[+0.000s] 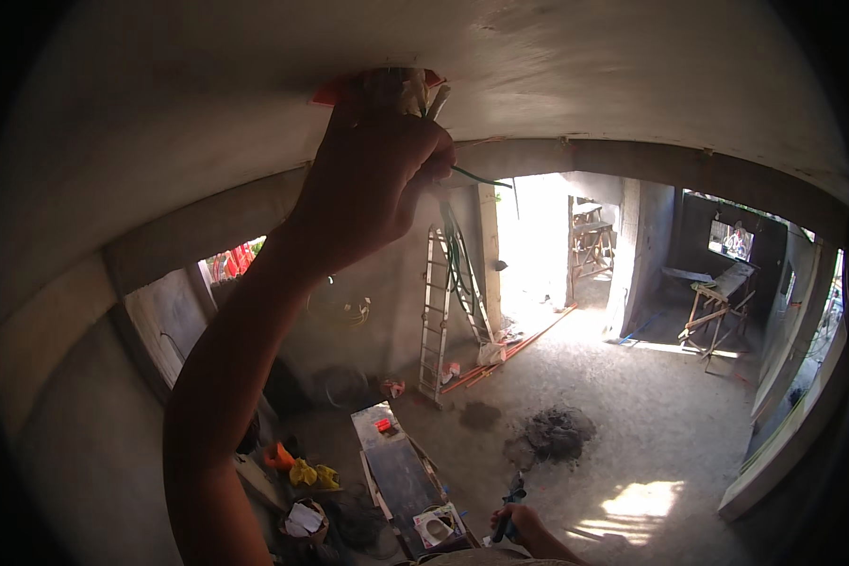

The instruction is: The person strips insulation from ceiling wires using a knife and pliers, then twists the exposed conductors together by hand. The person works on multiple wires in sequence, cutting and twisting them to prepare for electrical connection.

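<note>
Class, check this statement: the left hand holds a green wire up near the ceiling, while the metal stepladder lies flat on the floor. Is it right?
No: the metal stepladder stands upright, as the head view shows. The left hand does hold a green wire near the ceiling.

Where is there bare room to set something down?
Mostly on the floor, between the dark heap, the trestle table and the sunlit patch. It is crowded around the long board, with an orange item and yellow items at its left, and at the ladder's foot. Overhead, green wire crowds the left hand.
</note>
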Available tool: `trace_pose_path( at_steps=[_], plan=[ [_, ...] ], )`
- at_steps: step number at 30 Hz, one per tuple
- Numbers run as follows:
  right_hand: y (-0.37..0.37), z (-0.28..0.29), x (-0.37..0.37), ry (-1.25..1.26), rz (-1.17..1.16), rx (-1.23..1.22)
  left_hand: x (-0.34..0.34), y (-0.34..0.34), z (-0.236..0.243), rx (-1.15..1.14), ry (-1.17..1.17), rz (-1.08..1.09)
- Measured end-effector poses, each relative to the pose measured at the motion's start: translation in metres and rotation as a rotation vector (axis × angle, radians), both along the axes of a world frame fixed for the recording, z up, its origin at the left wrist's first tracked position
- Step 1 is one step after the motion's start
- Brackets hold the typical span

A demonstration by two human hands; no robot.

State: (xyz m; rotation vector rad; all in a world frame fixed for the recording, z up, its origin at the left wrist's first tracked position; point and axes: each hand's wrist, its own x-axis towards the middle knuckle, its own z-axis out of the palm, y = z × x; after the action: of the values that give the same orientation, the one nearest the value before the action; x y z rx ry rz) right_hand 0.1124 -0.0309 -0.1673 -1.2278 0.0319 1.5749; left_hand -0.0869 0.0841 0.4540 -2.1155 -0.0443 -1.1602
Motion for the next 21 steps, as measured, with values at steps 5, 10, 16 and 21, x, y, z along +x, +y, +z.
trace_pose_path(
  at_steps=[5, 10, 16, 21],
  plan=[
    [0.037, 0.098, 0.028, -0.935, -0.044, 0.740, 0.001, 0.003, 0.001, 0.010, -0.023, -0.035],
    [0.094, 0.329, 0.072, -1.981, -0.555, 1.255, -0.004, -0.003, 0.001, -0.426, -0.097, -0.247],
    [0.147, 0.485, 0.065, -2.215, -0.793, 1.353, -0.010, -0.013, 0.003, -0.682, -0.043, -0.251],
    [0.161, 0.528, 0.043, -2.172, -0.906, 1.652, -0.013, -0.013, 0.004, -0.665, -0.014, -0.221]
  ],
)
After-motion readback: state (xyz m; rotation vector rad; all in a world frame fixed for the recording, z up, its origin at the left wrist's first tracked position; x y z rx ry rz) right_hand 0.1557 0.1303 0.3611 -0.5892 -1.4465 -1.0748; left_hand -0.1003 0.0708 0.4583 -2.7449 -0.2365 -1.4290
